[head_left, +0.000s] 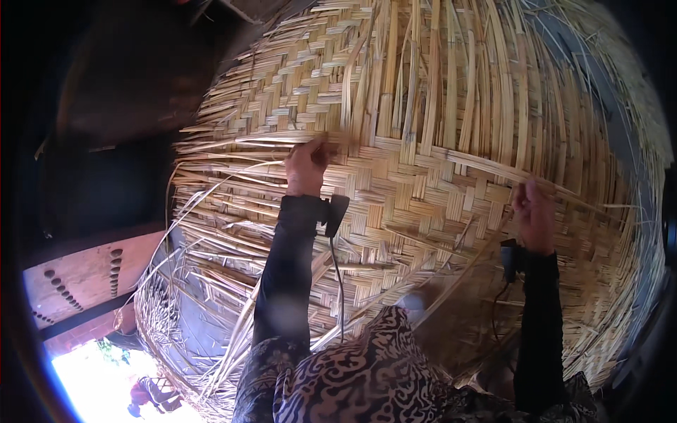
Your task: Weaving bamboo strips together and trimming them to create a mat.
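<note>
A broad, straw-coloured mat of woven strips [384, 183] lies beneath both hands. Left hand [306, 169]: curled, fingertips blurred; opening and hold cannot be determined. Right hand [534, 215]: fingers curled at a long, pale, flat strip [479, 163]; hold cannot be confirmed. Grey floor [193, 330] borders the mat.

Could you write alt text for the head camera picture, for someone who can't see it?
A person's left hand and right hand work at a large, partly woven mat of tan strips, with loose ends at its edges. Dark sleeves and a patterned garment show below.
</note>
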Tool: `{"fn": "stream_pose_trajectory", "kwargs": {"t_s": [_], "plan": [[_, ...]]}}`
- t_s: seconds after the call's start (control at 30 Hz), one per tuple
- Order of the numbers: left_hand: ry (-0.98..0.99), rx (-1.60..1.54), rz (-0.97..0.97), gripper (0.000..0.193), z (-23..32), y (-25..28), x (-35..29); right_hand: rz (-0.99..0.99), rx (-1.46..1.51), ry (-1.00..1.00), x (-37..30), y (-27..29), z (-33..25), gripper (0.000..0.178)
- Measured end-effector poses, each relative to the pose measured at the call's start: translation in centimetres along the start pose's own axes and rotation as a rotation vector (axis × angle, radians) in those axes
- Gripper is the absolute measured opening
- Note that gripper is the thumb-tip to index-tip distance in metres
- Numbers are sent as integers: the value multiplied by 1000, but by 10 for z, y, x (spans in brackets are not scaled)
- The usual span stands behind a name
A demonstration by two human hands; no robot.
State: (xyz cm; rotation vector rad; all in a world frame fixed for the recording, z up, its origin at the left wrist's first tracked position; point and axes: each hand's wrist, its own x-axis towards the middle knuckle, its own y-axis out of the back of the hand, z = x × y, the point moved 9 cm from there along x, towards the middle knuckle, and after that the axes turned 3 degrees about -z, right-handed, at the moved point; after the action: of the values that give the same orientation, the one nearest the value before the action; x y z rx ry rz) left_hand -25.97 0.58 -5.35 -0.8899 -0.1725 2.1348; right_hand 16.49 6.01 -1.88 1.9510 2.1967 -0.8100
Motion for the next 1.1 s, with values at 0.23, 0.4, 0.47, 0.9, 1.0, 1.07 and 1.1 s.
{"fn": "stream_pose_trajectory", "kwargs": {"t_s": [0.23,0.4,0.47,0.9,1.0,1.07,1.1], "plan": [[-69,260,78,13,8,-17,-8,-109,-1223,869,-13,-109,-61,14],[-100,320,176,11,12,-9,-6,-196,-1690,764,28,-119,-28,15],[-134,334,153,11,19,-9,0,-230,-1802,688,40,-125,-25,15],[-167,950,-123,31,81,-74,-25,-246,-1298,803,82,-49,-144,17],[-110,824,-476,28,12,-117,-64,-373,-1326,190,79,88,-132,19],[173,694,-731,29,-66,-147,-94,-199,-757,-113,37,156,-100,25],[274,725,-793,32,-85,-156,-110,-225,-568,-325,9,131,-83,25]]}}
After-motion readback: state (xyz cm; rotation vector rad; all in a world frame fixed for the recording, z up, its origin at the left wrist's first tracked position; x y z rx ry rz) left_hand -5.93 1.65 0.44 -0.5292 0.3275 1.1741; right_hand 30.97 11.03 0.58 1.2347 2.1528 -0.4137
